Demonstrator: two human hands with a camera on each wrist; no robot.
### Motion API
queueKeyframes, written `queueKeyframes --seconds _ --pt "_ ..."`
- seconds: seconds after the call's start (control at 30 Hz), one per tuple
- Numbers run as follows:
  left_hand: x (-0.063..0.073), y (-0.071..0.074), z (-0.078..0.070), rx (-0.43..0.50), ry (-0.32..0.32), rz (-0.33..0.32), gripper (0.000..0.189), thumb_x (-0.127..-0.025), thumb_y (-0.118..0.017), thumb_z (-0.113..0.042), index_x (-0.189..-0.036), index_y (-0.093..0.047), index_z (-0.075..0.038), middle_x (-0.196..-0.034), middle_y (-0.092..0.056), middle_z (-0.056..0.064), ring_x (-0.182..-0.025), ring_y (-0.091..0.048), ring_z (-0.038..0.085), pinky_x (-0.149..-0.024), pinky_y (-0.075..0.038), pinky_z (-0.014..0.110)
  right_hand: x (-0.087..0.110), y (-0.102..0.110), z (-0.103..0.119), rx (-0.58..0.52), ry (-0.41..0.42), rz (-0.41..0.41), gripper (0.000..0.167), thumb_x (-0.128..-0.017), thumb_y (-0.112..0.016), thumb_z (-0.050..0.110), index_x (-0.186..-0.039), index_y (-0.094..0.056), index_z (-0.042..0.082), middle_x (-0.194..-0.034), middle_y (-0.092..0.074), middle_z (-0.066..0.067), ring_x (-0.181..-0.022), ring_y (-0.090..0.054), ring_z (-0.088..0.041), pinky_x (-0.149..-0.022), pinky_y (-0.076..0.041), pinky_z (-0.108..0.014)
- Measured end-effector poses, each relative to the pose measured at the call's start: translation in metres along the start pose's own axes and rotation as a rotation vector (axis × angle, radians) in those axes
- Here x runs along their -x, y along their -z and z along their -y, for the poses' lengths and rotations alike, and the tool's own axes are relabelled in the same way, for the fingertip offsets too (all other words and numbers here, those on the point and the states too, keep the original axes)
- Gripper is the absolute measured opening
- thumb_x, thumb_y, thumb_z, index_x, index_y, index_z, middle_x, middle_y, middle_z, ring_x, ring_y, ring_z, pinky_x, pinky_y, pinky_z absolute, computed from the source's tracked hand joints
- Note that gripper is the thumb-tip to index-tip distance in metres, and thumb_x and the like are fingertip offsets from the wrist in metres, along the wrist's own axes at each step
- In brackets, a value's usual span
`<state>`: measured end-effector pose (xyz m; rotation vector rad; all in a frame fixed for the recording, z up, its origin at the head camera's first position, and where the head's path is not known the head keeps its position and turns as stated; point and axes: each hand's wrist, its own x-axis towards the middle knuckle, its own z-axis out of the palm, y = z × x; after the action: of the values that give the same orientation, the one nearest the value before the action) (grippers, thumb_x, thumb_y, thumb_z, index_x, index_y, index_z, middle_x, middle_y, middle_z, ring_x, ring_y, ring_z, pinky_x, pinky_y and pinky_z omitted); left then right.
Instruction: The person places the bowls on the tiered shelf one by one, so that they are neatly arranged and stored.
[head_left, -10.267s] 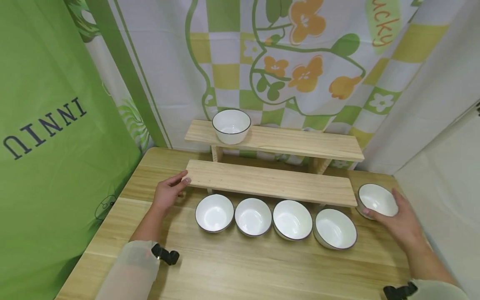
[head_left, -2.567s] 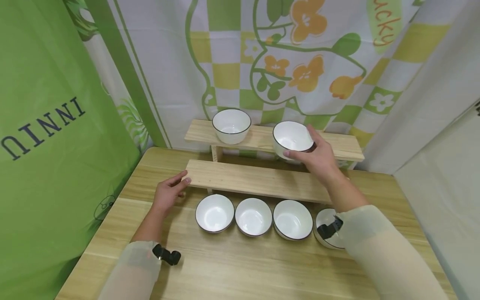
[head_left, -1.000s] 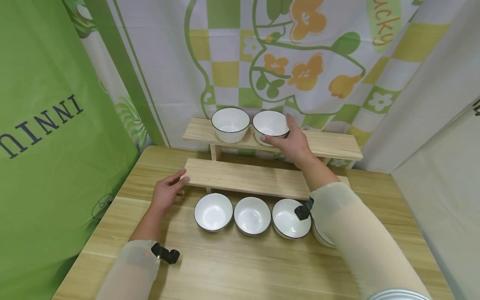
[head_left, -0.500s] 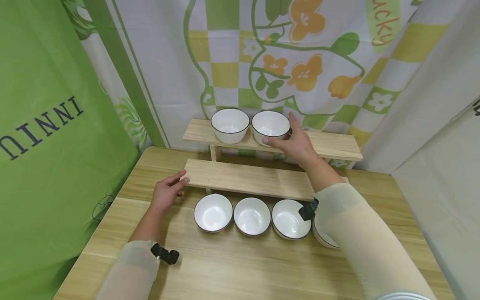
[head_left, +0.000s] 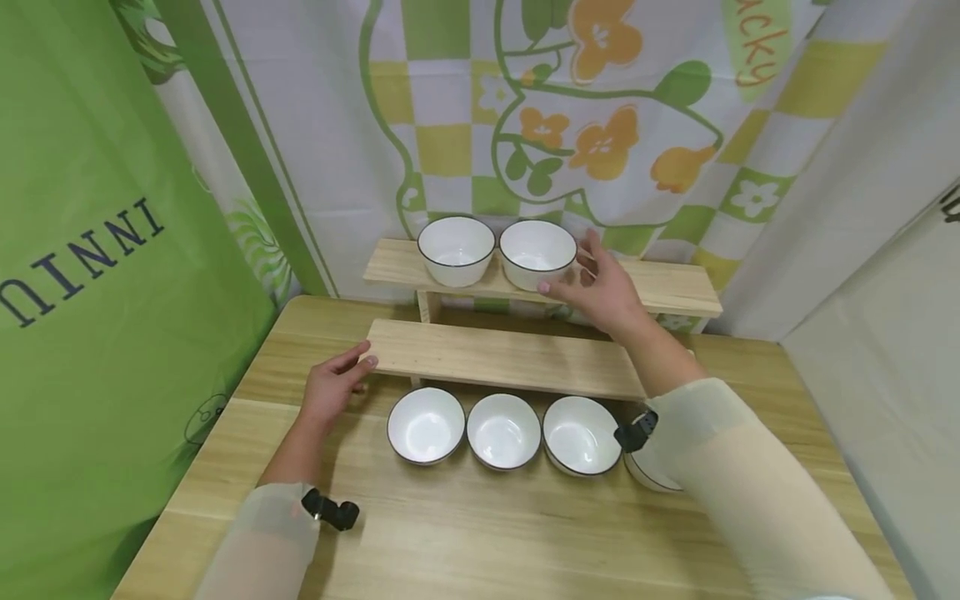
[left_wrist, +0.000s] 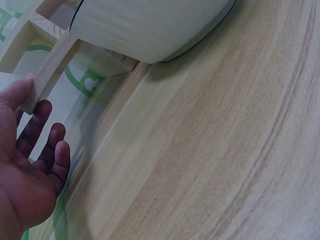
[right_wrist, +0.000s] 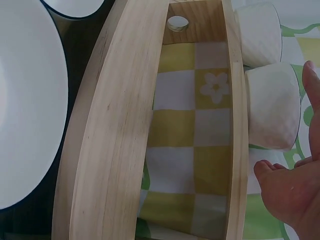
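Observation:
Two white bowls with dark rims stand side by side on the upper board of a two-tier wooden shelf (head_left: 502, 358): the left bowl (head_left: 456, 258) and the right bowl (head_left: 537, 254). Just right of that second bowl is my right hand (head_left: 603, 292), thumb and fingers spread. In the right wrist view a gap shows between the hand (right_wrist: 295, 190) and the nearer bowl (right_wrist: 274, 107). My left hand (head_left: 333, 387) pinches the left end of the lower board, thumb on top and index finger beneath, as the left wrist view confirms.
In front of the shelf, a row of several white bowls (head_left: 504, 433) stands on the wooden table (head_left: 465, 542). The row's rightmost bowl (head_left: 648, 471) is partly behind my right sleeve. A patterned curtain (head_left: 450, 100) hangs close behind the shelf; green cloth (head_left: 75, 333) hangs at left.
My right hand carried a bowl from the table's right side onto the upper board, slid it left beside the other bowl, then let go and drew slightly right. The left hand stayed put.

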<state>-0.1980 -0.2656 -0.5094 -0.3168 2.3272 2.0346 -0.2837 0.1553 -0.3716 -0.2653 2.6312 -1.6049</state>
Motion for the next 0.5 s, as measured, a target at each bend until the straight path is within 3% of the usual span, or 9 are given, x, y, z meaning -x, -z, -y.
queueKeyframes --seconds 0.5 --pt "-0.002 0.001 0.003 -0.001 -0.021 -0.004 0.051 -0.096 -0.078 -0.026 -0.141 -0.064 -0.005 -0.150 -0.056 0.005 -0.143 -0.046 0.022 -0.085 -0.061 0.034 0.029 0.018 -0.003 -0.113 -0.009 0.024 0.122 -0.087 -0.088 0.033 -0.168 0.003 0.025 -0.174 -0.011 -0.004 -0.155 -0.026 -0.029 -0.124 -0.030 -0.039"
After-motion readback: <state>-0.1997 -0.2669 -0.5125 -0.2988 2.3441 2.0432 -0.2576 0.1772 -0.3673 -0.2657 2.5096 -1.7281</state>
